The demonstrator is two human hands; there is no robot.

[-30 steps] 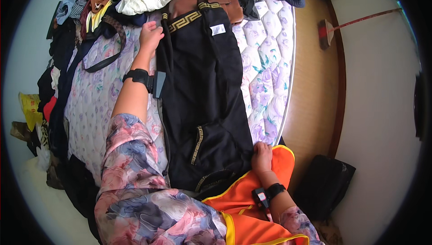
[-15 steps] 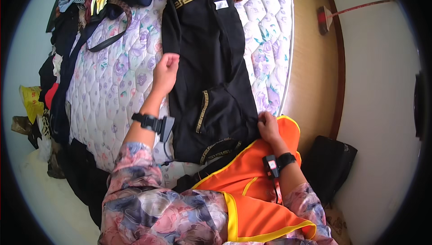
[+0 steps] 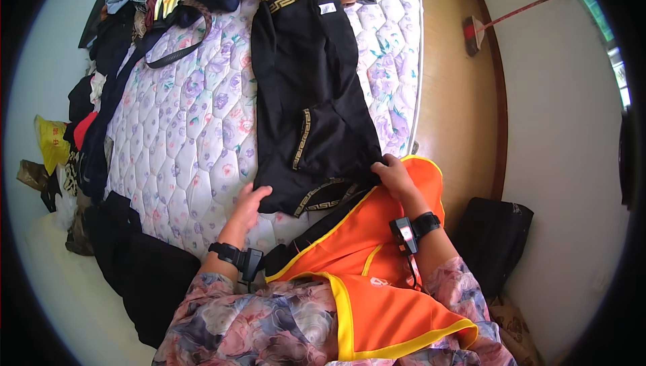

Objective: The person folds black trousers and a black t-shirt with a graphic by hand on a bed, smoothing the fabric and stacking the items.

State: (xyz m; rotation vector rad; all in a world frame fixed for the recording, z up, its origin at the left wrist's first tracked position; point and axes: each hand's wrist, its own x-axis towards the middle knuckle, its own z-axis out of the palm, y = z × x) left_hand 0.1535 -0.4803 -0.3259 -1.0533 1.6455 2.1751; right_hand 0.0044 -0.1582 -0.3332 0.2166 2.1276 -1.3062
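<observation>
While your right fingers (image 3: 387,162) pinch the near right edge of the black garment (image 3: 296,63), your left fingers (image 3: 264,192) touch its near left corner; whether they close on the cloth cannot be told, as their undersides are hidden. The garment lies on the mattress (image 3: 202,124), stretching away from both sets of fingers. If only the right side is truly gripped, a pull could skew the cloth and leave the left corner trailing. The loose panel (image 3: 333,140) with gold trim, between and just beyond your fingers, could slide or crease, since neither hand pins it. Orange cloth (image 3: 323,251), just nearer you than the right fingers, might get caught up with the hem.
</observation>
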